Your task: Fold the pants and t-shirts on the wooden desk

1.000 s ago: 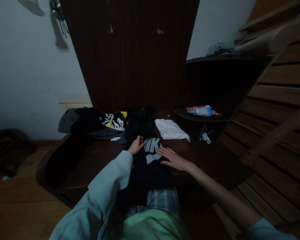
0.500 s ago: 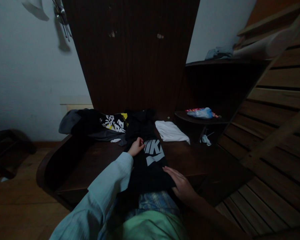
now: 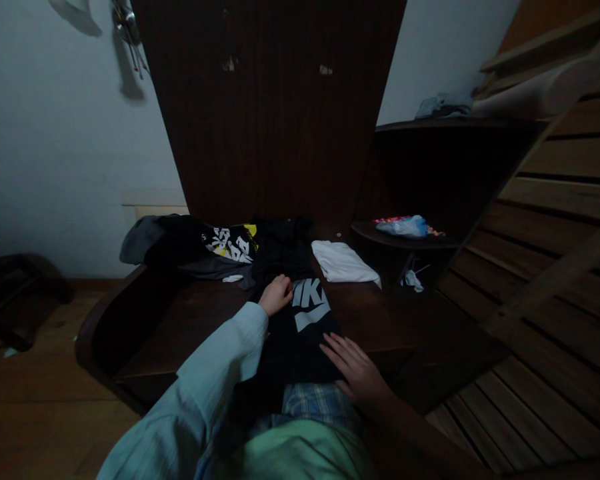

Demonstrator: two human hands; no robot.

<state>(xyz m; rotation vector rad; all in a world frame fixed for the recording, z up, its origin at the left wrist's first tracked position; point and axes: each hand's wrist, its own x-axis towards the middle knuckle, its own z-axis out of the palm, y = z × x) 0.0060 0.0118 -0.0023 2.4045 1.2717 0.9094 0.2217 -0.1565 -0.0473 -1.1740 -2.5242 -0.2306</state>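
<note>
Several dark fabric garments (image 3: 195, 248) heaped on the dark-brown wooden bench (image 3: 160, 327) | your left hand (image 3: 276, 295), fingers curled on a black grey-lettered cloth garment (image 3: 296, 353) at the bench's front, grip unclear | folded white cloth (image 3: 344, 261) beyond | your right hand (image 3: 356, 367), open, laid on the lettered garment's right edge, holding nothing

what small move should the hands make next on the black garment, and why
Probably a light smoothing stroke with the right hand along the near right edge of the black garment: its spread fingers lie at that edge, while the left hand, beside the grey lettering, seems placed to steady the cloth.
</note>
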